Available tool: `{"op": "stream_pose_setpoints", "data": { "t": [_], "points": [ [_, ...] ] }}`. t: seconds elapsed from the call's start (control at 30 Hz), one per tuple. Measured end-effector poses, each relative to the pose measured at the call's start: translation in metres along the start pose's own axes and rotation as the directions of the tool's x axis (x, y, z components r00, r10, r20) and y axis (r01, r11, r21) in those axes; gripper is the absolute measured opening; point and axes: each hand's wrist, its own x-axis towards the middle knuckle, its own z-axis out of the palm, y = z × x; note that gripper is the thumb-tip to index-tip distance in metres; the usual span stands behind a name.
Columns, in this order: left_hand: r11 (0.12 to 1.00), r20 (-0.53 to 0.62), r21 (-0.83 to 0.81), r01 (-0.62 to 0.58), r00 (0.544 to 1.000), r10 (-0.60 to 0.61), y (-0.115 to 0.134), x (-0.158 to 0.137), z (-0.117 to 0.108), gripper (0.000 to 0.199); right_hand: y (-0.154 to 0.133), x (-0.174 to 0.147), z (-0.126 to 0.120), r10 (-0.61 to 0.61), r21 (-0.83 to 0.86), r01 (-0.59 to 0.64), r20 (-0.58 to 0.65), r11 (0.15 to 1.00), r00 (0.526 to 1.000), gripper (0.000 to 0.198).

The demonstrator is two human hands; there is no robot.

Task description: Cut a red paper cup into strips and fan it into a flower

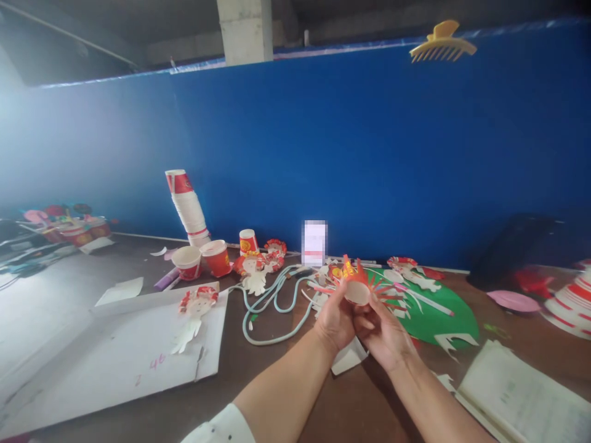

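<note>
Head view: left hand (pixel 335 315) and right hand (pixel 381 329) grip a paper cup (pixel 357 293) (side slit); shaping seems underway, next needing steadiness.

Toward the right end of the worktop (pixel 351 409), a stack of paper cups (pixel 572 306) and an open notebook (pixel 521 387) are cut off by the picture's edge, and the notebook's writing is too blurred to be read. At the back edge, a pale rectangle (pixel 314 243) is masked by pixelation. The left hand's (pixel 335 323) fingers are partly hidden by the cut paper cup (pixel 357 293).
</note>
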Motion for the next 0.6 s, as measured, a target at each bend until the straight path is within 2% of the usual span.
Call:
{"op": "stream_pose_setpoints", "data": {
  "t": [0.17,0.4,0.6],
  "points": [
    [0.997,-0.029,-0.073,-0.04,0.999,0.038,0.0016,-0.0014,-0.0007,0.044,0.0015,0.0008,-0.0009,-0.025,-0.05,0.024,-0.037,0.998,0.999,0.029],
    [0.997,-0.022,-0.051,-0.064,0.998,0.063,0.0033,-0.0019,-0.0004,0.038,0.0,-0.0015,-0.0004,0.006,-0.072,-0.003,0.052,0.997,0.999,0.024],
    [0.996,0.03,-0.06,-0.07,0.997,0.072,0.0021,-0.0033,-0.0013,0.034,-0.0003,0.0001,0.0,-0.043,-0.044,0.041,-0.046,0.998,0.998,0.025]
  ]
}}
